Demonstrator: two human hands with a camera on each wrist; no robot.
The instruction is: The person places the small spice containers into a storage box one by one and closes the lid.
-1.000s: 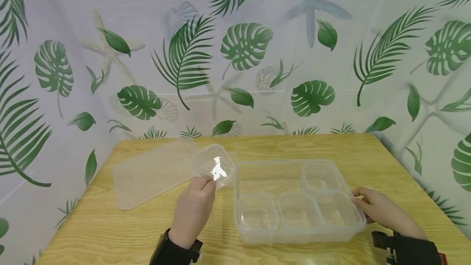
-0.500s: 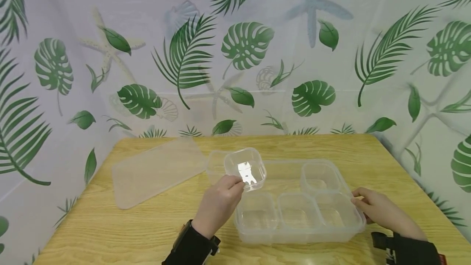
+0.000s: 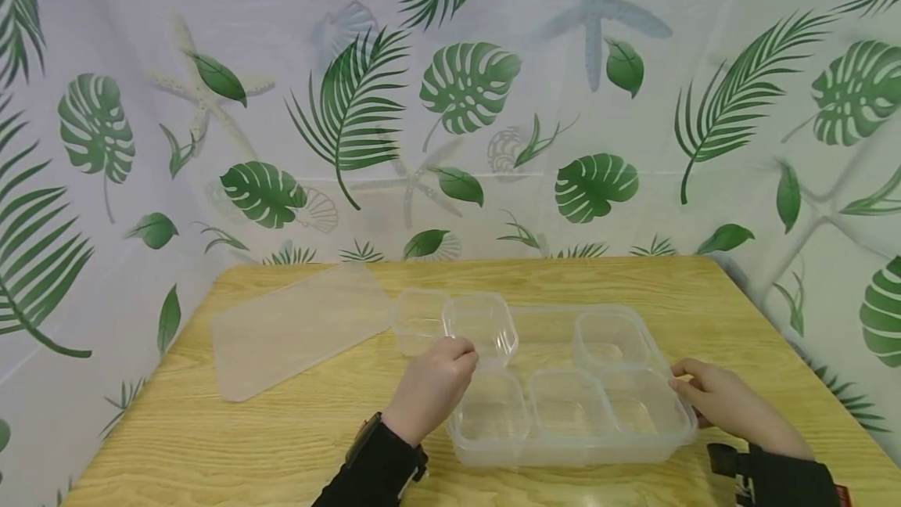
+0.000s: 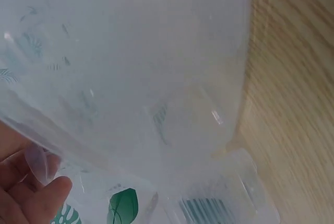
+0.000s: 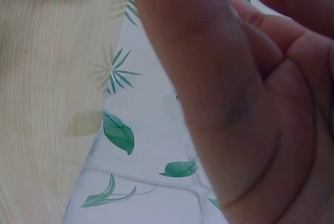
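Observation:
My left hand (image 3: pixel 432 386) pinches the near rim of a small clear plastic container (image 3: pixel 496 319), held over the back left part of a large clear plastic box (image 3: pixel 563 456). In the left wrist view the thumb and fingers (image 4: pixel 55 198) meet at its thin clear edge. Three small containers line the box's front row, among them the front left one (image 3: pixel 489 409), and another (image 3: pixel 612 335) fills the back right corner. My right hand (image 3: pixel 725 401) holds the box's right wall, thumb and forefinger at the rim.
Left of the box stands another small clear container (image 3: pixel 420 311), beside a flat translucent lid (image 3: pixel 303 335) on the wooden table (image 3: pixel 267 444). A leaf-patterned cloth (image 3: pixel 521 202) hangs behind the table and at its sides.
My left hand has carried the small container rightward from beside the lid to over the box's back left part, uncovering the other container behind it. The right hand stays at the box's wall.

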